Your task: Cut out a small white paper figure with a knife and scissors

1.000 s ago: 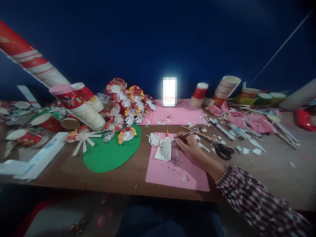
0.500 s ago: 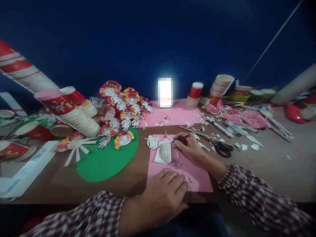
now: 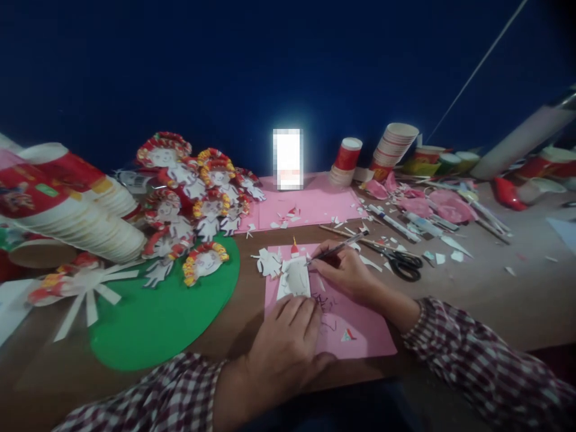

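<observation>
My right hand (image 3: 346, 273) is closed round a slim pen (image 3: 338, 246), its tip at the upper right edge of a small white paper (image 3: 296, 281). That paper bears a drawn outline figure and lies on a pink sheet (image 3: 366, 336) with dark scribbles. My left hand (image 3: 285, 336) rests flat with its fingertips at the lower edge of the white paper. Beside the paper, on the left, is a white paper cutout figure (image 3: 269, 263). A small red pointed scrap (image 3: 294, 248) sits just above it, and a red-and-white scrap (image 3: 347, 335) lies lower on the pink sheet.
Paper figures with red and yellow curled trim (image 3: 216, 168) crowd the left, by a green paper shape (image 3: 171, 330) and stacked paper cups (image 3: 90, 216). Black scissors (image 3: 405, 264), markers (image 3: 396, 228) and paper scraps lie right. More cups (image 3: 346, 162) stand behind, near a bright pixelated screen (image 3: 288, 159).
My left hand has moved up to the lower edge of the white paper. The right hand keeps the pen near the paper's upper right edge. The view has shifted right.
</observation>
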`<state>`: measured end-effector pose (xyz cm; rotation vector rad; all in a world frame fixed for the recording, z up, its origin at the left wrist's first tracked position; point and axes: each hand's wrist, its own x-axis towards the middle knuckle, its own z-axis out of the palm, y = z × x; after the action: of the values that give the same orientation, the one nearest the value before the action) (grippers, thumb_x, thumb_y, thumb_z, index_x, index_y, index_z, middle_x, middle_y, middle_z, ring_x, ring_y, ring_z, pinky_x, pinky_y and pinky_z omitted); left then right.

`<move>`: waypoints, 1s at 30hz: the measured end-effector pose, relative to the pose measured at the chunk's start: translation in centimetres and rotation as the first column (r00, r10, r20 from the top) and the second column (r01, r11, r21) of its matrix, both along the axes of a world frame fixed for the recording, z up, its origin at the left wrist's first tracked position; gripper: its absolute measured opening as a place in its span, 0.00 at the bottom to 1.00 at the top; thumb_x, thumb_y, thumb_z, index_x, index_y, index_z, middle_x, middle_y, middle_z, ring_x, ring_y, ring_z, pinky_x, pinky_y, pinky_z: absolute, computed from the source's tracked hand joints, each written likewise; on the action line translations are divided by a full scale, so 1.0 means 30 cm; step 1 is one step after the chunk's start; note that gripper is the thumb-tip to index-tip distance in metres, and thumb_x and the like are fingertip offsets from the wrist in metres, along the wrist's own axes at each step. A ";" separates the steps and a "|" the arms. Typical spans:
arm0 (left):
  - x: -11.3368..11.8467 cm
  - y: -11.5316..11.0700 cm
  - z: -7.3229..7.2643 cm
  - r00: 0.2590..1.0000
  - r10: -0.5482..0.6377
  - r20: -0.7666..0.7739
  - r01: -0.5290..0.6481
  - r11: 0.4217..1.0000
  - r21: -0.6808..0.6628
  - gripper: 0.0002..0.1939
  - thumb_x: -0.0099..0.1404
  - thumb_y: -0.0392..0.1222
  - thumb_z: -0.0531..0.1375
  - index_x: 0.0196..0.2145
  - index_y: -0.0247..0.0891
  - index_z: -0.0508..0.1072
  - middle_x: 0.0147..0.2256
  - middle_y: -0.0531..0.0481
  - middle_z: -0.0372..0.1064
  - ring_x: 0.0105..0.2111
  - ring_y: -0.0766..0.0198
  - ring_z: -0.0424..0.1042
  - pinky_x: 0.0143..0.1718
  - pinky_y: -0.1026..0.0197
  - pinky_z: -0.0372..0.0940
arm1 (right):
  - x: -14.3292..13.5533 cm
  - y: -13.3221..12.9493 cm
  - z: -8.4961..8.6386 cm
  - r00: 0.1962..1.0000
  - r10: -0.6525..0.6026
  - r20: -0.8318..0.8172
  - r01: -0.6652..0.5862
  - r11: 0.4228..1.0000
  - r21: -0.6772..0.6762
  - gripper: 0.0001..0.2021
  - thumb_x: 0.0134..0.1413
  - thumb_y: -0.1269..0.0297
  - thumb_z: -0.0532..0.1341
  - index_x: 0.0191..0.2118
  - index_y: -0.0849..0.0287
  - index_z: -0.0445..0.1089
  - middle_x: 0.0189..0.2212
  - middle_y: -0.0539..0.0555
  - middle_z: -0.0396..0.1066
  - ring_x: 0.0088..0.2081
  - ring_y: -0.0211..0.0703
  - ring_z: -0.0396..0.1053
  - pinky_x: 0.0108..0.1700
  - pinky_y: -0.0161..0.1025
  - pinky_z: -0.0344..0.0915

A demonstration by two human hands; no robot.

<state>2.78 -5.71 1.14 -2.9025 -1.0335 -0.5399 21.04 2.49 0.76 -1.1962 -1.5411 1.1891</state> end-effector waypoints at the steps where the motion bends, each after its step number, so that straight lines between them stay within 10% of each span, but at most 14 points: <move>1: -0.003 0.003 0.003 1.000 0.011 -0.009 -0.011 1.000 -0.020 0.33 0.63 0.62 0.54 0.49 0.27 0.72 0.47 0.35 0.72 0.47 0.47 0.68 0.51 0.48 0.62 | 0.000 0.000 0.000 1.000 -0.001 0.002 0.001 1.000 -0.005 0.05 0.54 0.64 0.63 0.33 0.59 0.70 0.25 0.48 0.67 0.27 0.37 0.63 0.30 0.35 0.60; 30: -0.005 0.002 -0.014 0.998 0.060 0.027 -0.059 0.998 -0.039 0.29 0.60 0.61 0.59 0.46 0.31 0.73 0.46 0.40 0.72 0.46 0.50 0.67 0.52 0.49 0.60 | -0.026 -0.050 0.019 0.977 0.007 0.211 -0.022 0.997 0.069 0.03 0.55 0.67 0.60 0.34 0.61 0.69 0.26 0.50 0.69 0.29 0.38 0.67 0.32 0.34 0.65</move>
<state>2.64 -5.66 0.71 -2.8937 -1.1422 -0.5656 20.26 0.97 1.32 -1.2990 -1.7362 1.0341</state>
